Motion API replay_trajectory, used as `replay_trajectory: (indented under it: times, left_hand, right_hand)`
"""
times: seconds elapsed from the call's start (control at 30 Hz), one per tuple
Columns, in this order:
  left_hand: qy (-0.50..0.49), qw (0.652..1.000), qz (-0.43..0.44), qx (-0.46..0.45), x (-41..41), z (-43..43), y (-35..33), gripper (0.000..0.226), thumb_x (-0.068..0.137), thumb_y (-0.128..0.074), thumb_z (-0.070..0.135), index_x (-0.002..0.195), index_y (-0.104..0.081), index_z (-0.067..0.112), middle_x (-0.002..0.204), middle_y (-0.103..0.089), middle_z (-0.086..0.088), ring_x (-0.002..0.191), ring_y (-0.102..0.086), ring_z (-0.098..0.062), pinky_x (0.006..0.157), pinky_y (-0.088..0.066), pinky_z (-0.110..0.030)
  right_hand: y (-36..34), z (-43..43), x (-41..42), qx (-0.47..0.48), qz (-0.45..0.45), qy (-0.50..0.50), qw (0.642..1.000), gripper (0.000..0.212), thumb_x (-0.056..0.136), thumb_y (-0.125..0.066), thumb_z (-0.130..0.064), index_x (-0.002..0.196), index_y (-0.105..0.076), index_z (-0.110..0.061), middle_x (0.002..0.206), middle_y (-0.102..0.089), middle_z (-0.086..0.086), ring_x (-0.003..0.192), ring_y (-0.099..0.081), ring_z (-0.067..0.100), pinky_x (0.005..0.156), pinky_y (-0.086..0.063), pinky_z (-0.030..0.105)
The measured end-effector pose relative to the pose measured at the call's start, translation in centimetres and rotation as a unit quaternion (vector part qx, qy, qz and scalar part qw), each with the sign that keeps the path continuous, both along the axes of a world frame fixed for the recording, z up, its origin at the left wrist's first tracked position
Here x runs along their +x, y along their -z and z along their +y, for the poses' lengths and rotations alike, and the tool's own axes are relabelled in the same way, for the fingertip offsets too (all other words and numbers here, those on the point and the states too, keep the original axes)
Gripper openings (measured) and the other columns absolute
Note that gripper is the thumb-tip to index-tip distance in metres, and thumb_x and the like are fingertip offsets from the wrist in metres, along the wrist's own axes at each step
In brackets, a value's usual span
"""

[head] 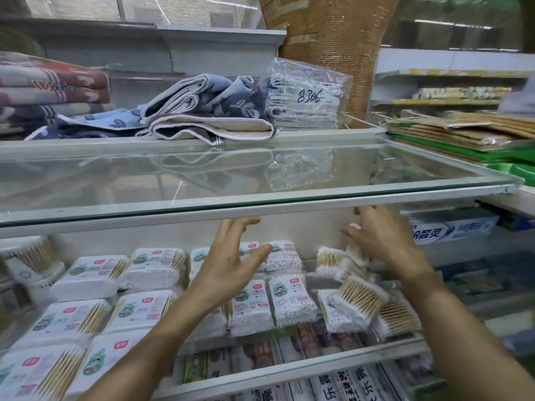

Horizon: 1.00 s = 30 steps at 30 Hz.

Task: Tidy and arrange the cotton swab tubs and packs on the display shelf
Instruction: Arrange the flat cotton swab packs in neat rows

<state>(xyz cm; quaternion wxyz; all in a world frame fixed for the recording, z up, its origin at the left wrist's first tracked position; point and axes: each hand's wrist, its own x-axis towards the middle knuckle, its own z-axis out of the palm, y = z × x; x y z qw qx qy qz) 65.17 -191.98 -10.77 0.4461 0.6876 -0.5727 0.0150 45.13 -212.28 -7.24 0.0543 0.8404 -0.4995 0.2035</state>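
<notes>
Head view, all placed against the glass shelf (260,180). I log my left hand (231,256) under its front edge, fingers spread apart, hovering above the labelled cotton swab packs (252,305), touching none. My right hand (382,235), also under that edge, fingers splayed over loose swab bundles (359,296); grip blurred, I cannot tell. Swab tubs (34,261) below its left end. Folded towels (202,111) behind it.

Shop interior, dim and bluish. Across mid-frame, a glass shelf (260,180) (reflective, metal-edged). Above it, folded towels (202,111), left and centre. At upper centre, a woven mat roll (330,30). At right, more shelving (451,82) with stacked mats (463,131).
</notes>
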Motion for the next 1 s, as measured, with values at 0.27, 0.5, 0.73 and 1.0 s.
replay_trajectory:
  times: [0.27,0.5,0.73,1.0]
  left_hand:
    - [0.024,0.999,0.027,0.004,-0.2,-1.1,0.3,0.042,0.091,-0.06,0.048,0.13,-0.046,0.04,0.132,-0.043,0.019,0.122,-0.048,0.0,0.1,-0.042,-0.027]
    - [0.045,0.994,0.092,0.035,0.5,-0.6,-0.5,0.064,0.078,-0.073,0.054,0.135,-0.045,0.041,0.136,-0.046,0.017,0.121,-0.05,0.001,0.101,-0.047,-0.029]
    - [0.11,0.981,0.13,0.094,1.5,0.4,-1.0,0.092,0.063,-0.083,0.056,0.142,-0.039,0.039,0.142,-0.047,0.016,0.124,-0.05,0.002,0.097,-0.051,-0.023]
    - [0.082,0.991,0.082,0.068,1.8,1.4,-0.6,0.09,0.067,-0.085,0.051,0.144,-0.038,0.041,0.132,-0.053,0.013,0.122,-0.053,0.0,0.103,-0.048,-0.027]
  right_hand:
    - [0.5,0.7,-1.1,0.045,-0.05,-0.058,0.996,0.011,0.096,-0.057,-0.024,0.093,-0.064,-0.016,0.087,-0.067,0.005,0.07,-0.058,0.018,0.06,-0.04,0.031]
    - [-1.6,4.2,-0.1,0.042,-0.125,-0.294,0.947,0.011,0.093,-0.068,-0.025,0.104,-0.069,-0.024,0.076,-0.052,-0.026,0.066,-0.055,-0.007,0.058,-0.041,0.008]
    - [0.9,5.5,2.1,-0.039,-0.11,-0.467,0.877,0.025,0.082,-0.077,-0.013,0.104,-0.064,-0.015,0.111,-0.058,-0.011,0.072,-0.059,0.004,0.064,-0.05,0.017]
    - [1.4,6.1,4.2,-0.03,-0.093,-0.506,0.857,0.033,0.084,-0.073,-0.03,0.111,-0.057,-0.023,0.112,-0.041,-0.021,0.087,-0.048,-0.002,0.071,-0.048,0.016]
